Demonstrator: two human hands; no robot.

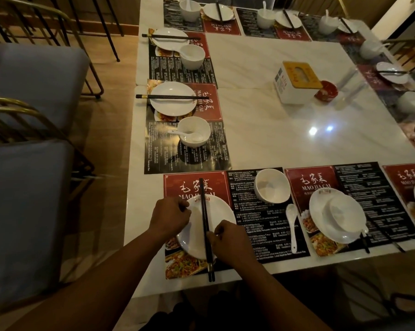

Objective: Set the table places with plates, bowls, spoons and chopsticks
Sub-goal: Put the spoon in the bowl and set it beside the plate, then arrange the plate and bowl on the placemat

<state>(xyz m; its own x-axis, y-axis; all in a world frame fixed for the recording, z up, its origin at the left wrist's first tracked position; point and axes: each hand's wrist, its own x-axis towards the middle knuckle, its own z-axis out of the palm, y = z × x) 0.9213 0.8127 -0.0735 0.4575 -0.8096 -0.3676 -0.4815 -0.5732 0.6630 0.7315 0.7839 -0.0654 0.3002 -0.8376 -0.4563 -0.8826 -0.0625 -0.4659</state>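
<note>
Chopsticks point(205, 225) lie across plate point(220, 209), near edge of table point(273, 130), toward its left corner. Right hand point(230, 237) curled, pinching them low down. Left hand point(169, 217) curled on plate's left rim. Sticks light, stiff, likely to roll: grip as a pair. Plate slick, breakable. Bowl point(271, 185) and spoon point(292, 223) just right.

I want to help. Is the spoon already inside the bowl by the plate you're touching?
No, the bowl is empty, and the spoon lies on the placemat beside it.
</note>
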